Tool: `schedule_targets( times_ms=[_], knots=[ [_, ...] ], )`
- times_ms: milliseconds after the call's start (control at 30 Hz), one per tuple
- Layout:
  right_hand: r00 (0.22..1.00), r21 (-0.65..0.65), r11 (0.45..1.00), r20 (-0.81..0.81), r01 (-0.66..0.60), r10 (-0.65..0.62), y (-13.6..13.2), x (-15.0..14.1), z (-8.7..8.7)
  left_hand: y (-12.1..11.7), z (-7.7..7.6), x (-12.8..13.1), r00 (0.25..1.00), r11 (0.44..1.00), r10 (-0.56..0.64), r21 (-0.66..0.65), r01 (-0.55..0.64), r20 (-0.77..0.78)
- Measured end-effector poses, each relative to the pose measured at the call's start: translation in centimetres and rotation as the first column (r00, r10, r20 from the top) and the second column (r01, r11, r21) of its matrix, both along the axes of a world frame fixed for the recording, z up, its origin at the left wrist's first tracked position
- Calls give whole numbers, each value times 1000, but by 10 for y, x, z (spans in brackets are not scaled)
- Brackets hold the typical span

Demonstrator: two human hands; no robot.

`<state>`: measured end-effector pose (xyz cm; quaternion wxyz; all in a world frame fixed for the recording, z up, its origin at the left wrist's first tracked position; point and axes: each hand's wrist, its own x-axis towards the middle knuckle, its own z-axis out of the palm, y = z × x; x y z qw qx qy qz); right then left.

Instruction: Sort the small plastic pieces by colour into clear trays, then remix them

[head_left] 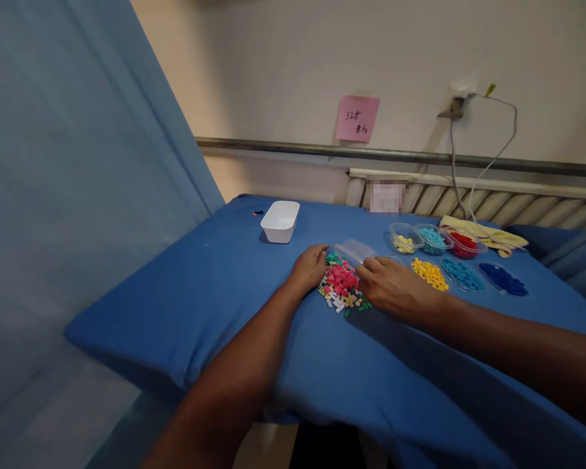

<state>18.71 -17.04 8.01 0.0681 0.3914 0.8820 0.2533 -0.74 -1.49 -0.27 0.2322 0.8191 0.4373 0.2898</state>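
Note:
A small heap of mixed little bricks (342, 286), pink, white, green and tan, lies on the blue cloth (215, 286) between my hands. My left hand (310, 267) rests at the heap's left edge, fingers curled onto the pieces. My right hand (388, 283) rests at the heap's right edge, fingers bent and pinched near the pieces; what they hold is hidden. A clear empty container (355, 251) lies tipped just behind the heap.
A white tub (280, 221) stands at the back left. Clear trays with yellow (405, 242), teal (433, 240) and red (463, 243) pieces, plus yellow (430, 273), teal (463, 275) and dark blue (504, 280) ones, sit at the right. A blue curtain (78, 163) hangs left.

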Motion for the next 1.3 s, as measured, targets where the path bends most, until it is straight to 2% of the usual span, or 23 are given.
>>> schedule_targets(
  times_ms=[133,233,267,300,333,367,467,533,567,633,700,767,833,933,1000,1067,1133,1200,1300],
  knots=[
    [998,-37,997,2,68,-68,12,18,3,-6,4,3,997,999,-28,28,30,-71],
    [965,-87,973,-133,215,-225,34,39,4,-17,10,5,976,992,-109,38,118,-190],
    [922,-111,950,-232,290,-309,44,45,3,-23,13,6,958,985,-160,30,172,-237],
    [847,-153,917,-353,367,-398,55,49,0,-29,16,7,934,972,-219,14,233,-282],
    [734,-214,877,-482,431,-478,66,52,-4,-36,20,7,904,955,-282,-6,296,-320],
    [667,-235,851,-537,470,-516,77,54,-9,-43,23,7,873,934,-341,-24,356,-348],
    [549,-263,809,-622,526,-559,99,50,-26,-60,30,5,790,858,-480,-16,514,-382],
    [496,-246,808,-682,536,-537,101,47,-36,-64,33,2,736,804,-545,-1,595,-402],
    [479,-229,812,-710,538,-517,98,46,-41,-64,33,1,717,785,-560,10,619,-416],
    [456,-196,820,-750,538,-478,83,51,-49,-61,34,-1,709,781,-552,23,624,-439],
    [433,-173,819,-779,547,-454,59,65,-55,-54,34,-1,723,804,-517,30,594,-457],
    [384,-141,793,-816,592,-432,32,89,-61,-47,33,-1,752,845,-447,47,533,-485],
    [307,-127,703,-835,699,-456,5,120,-69,-39,32,-1,784,894,-337,83,440,-521],
    [190,-168,504,-791,847,-582,-27,163,-83,-28,29,-2,807,953,-161,123,276,-568],
    [128,-205,415,-753,887,-646,-42,181,-93,-24,27,-3,804,969,-123,106,224,-582],
    [97,-242,375,-715,895,-692,-51,191,-101,-26,28,-3,798,967,-177,47,249,-576],
    [81,-271,357,-685,894,-724,-55,192,-105,-34,33,-1,785,944,-289,-24,330,-548],
    [65,-291,336,-661,896,-747,-56,190,-106,-47,39,2,761,907,-387,-68,415,-520],
    [43,-321,297,-611,899,-790,-53,184,-101,-67,47,7,718,864,-464,-85,497,-519]
  ],
)
